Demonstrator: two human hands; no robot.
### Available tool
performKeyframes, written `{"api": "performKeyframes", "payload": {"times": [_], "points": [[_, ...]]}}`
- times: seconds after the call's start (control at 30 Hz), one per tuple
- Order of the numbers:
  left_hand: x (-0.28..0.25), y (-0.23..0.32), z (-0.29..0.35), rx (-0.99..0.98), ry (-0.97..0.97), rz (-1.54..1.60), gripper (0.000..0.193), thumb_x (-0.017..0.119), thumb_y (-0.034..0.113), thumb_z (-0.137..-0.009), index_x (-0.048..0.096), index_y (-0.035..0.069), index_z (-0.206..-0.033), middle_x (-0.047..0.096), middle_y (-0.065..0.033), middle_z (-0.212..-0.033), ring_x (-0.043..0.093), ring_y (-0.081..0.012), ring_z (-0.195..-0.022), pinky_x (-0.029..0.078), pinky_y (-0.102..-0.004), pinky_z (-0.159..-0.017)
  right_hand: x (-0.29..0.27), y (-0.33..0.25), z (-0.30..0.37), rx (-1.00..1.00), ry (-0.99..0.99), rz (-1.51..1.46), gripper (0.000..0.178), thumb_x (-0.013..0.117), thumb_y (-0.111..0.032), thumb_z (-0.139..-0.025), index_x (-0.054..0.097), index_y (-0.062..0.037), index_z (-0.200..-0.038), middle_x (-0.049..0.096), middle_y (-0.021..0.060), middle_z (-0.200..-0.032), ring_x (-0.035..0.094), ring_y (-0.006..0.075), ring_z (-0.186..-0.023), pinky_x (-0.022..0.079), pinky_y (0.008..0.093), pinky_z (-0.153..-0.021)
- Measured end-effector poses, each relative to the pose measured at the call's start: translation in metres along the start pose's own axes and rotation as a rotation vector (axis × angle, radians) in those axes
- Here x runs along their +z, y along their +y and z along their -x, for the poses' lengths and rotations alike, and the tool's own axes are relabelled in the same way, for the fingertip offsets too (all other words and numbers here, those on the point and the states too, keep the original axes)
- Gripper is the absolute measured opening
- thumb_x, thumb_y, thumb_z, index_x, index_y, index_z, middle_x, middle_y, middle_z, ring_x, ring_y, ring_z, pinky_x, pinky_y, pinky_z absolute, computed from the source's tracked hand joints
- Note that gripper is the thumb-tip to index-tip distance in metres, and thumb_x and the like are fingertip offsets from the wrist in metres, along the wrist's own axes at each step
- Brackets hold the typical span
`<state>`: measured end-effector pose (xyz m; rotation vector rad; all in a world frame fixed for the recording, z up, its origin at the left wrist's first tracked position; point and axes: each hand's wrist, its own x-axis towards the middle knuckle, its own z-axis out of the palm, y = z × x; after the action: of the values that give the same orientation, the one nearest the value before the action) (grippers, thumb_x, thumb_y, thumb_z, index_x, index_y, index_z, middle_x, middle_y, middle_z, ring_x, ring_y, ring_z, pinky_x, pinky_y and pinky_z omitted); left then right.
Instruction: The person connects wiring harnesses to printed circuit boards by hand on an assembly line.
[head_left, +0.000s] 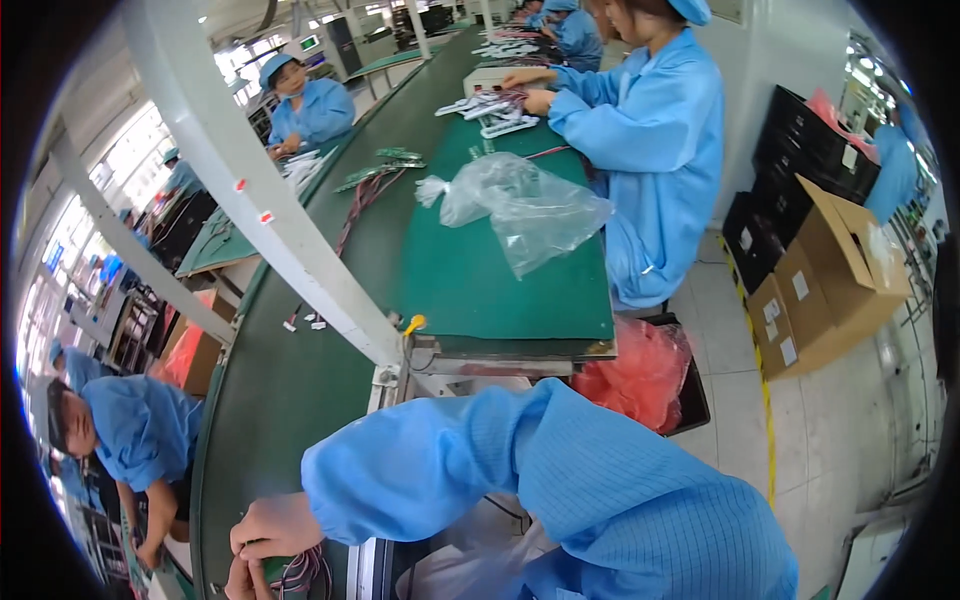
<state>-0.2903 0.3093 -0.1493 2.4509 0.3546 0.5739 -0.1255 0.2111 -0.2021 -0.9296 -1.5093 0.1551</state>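
At the lower left, over the green conveyor belt (290, 400), my right hand (278, 524) reaches out of a blue sleeve. Its fingers are bent and closed at the tips. Just below, cut by the picture's lower edge, my left hand (246, 580) shows only a few fingers, raised and pressed together against the right fingertips. What the two hands pinch is hidden between them. Beside them lies a looped bundle of thin pink, white and dark wires (305, 572); whether it is joined to what I pinch cannot be seen.
A white post (260, 200) rises beside the belt. Green boards (375, 172) with wires lie further up it. On the green mat (500, 305) rests a clear plastic bag (530, 205). Co-workers in blue sit on both sides. A bin with red plastic (640, 375) stands right.
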Motion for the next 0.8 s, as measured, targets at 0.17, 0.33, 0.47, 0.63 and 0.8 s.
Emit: {"api": "performKeyframes", "payload": {"times": [0.17, 0.33, 0.47, 0.63, 0.8], "points": [[0.017, 0.006, -0.001, 0.076, 0.124, 0.092, 0.025, 0.062, 0.013, -0.098, 0.067, -0.009, -0.108, 0.072, -0.0168, -0.098, 0.062, -0.0172, -0.083, 0.051, -0.0307, -0.077, 0.006, -0.002, -0.002, 0.099, 0.032, 0.121, 0.019, 0.055, -0.022, -0.094, 0.061, -0.0032, -0.092, 0.067, 0.017, -0.076, 0.065, 0.0391, -0.075, 0.051, 0.0457, -0.068], [0.018, -0.01, -0.001, 0.05, 0.198, 0.128, 0.024, 0.064, 0.011, -0.097, 0.067, -0.01, -0.105, 0.072, -0.0173, -0.098, 0.063, -0.0185, -0.084, 0.052, -0.0311, -0.077, 0.031, -0.001, -0.004, 0.117, 0.22, 0.392, 0.026, 0.058, -0.024, -0.094, 0.056, -0.0006, -0.082, 0.062, 0.0197, -0.068, 0.064, 0.041, -0.07, 0.05, 0.0484, -0.064], [0.026, -0.003, -0.006, 0.032, 0.226, 0.166, 0.025, 0.064, 0.009, -0.096, 0.065, -0.011, -0.11, 0.071, -0.0188, -0.104, 0.064, -0.0204, -0.089, 0.051, -0.0314, -0.083, 0.031, 0.0, -0.001, 0.106, 0.261, 0.485, 0.025, 0.056, -0.022, -0.095, 0.053, -0.0008, -0.082, 0.059, 0.0171, -0.067, 0.063, 0.0392, -0.068, 0.05, 0.0473, -0.063], [0.027, 0.001, -0.005, 0.029, 0.247, 0.145, 0.024, 0.065, 0.007, -0.096, 0.065, -0.012, -0.11, 0.071, -0.0195, -0.104, 0.065, -0.0214, -0.09, 0.051, -0.0306, -0.085, 0.029, -0.003, 0.0, 0.051, 0.269, 0.518, 0.02, 0.058, -0.018, -0.092, 0.051, -0.0018, -0.082, 0.059, 0.0141, -0.071, 0.063, 0.035, -0.07, 0.05, 0.044, -0.061], [0.032, -0.015, -0.016, 0.008, 0.218, 0.166, 0.022, 0.056, 0.013, -0.1, 0.065, -0.005, -0.107, 0.065, -0.0109, -0.097, 0.058, -0.0166, -0.088, 0.047, -0.0308, -0.079, 0.029, 0.008, -0.001, -0.014, 0.366, 0.585, 0.019, 0.06, -0.016, -0.089, 0.049, -0.0029, -0.08, 0.058, 0.0121, -0.071, 0.062, 0.032, -0.069, 0.05, 0.0416, -0.059]]}}
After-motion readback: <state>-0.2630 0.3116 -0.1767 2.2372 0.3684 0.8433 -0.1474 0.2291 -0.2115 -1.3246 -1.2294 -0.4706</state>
